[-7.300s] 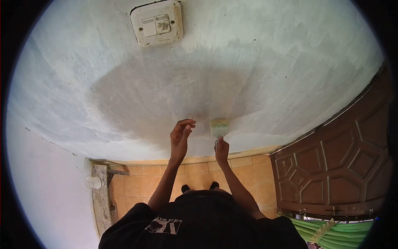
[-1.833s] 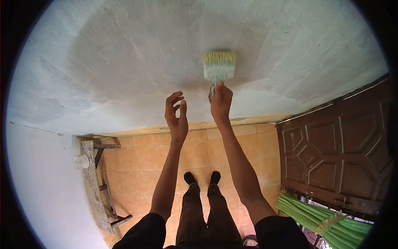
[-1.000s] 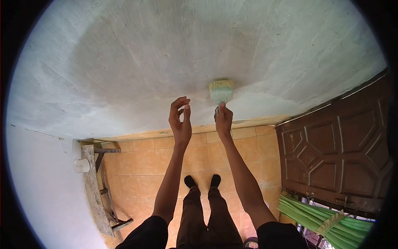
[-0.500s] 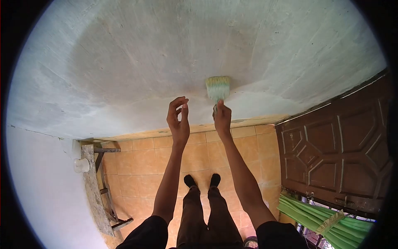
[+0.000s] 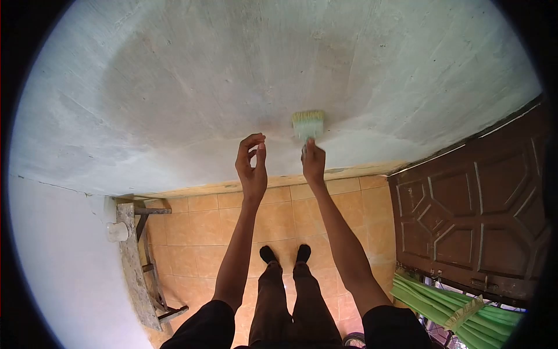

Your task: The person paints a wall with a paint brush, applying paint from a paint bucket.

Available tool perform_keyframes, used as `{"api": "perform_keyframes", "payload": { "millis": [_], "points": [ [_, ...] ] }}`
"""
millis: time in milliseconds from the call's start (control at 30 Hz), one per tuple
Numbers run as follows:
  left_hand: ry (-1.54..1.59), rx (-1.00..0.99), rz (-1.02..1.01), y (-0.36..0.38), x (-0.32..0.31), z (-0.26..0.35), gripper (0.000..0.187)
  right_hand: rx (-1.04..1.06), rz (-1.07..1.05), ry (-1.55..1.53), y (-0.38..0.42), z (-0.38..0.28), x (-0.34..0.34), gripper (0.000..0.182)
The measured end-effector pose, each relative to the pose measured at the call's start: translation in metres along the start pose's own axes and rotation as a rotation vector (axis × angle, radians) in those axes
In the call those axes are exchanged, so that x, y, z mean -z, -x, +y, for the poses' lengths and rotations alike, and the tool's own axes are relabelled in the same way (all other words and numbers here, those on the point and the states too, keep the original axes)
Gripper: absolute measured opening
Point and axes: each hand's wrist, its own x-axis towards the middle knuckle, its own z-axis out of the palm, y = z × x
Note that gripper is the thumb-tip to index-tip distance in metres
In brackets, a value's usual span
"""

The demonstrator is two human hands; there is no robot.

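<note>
A wide brush with pale green body and yellowish bristles is held in my right hand, its fingers wrapped round the handle. The bristles point up against the grey-white wall, which has a darker patch around that area. To the left of the brush, my left hand is raised in front of the wall with curved fingers, thumb and fingertips close but a gap inside; it holds nothing visible.
A worn wooden bench with a white cup-like object stands at the left. Orange tiles cover the floor. At the right are a brown panelled door and a green curtain. Part of a wheel shows at the bottom.
The brush and my right hand have shifted slightly to the right in view, with the brush a little lower. My left hand keeps nearly the same pose.
</note>
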Motion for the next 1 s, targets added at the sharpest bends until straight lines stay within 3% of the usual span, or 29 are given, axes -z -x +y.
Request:
{"api": "perform_keyframes", "payload": {
  "millis": [100, 333, 567, 667, 767, 867, 1000],
  "points": [
    [-0.008, -0.01, 0.004, -0.001, 0.004, -0.004, 0.018, -0.109, 0.0, -0.115, 0.021, 0.001, 0.003, 0.054],
    [0.05, 0.017, 0.025, 0.0, 0.009, -0.008, 0.018, 0.133, -0.059, -0.237, -0.023, -0.082, -0.047, 0.049],
    [0.029, 0.037, 0.03, -0.004, 0.022, -0.008, 0.018, -0.091, -0.082, -0.091, 0.034, 0.02, -0.025, 0.046],
    [0.002, -0.004, 0.045, -0.006, 0.029, -0.007, 0.017, -0.053, -0.078, -0.252, 0.034, -0.011, -0.034, 0.047],
    [-0.016, 0.012, 0.066, -0.007, 0.031, -0.006, 0.017, 0.115, -0.07, -0.241, 0.007, -0.079, -0.062, 0.048],
    [-0.035, -0.007, 0.068, -0.01, 0.032, -0.007, 0.017, 0.138, -0.076, -0.224, -0.017, -0.095, -0.08, 0.049],
    [0.006, -0.004, 0.062, -0.01, 0.037, -0.013, 0.017, 0.074, -0.026, -0.152, 0.002, -0.017, -0.07, 0.051]
  ]
}}
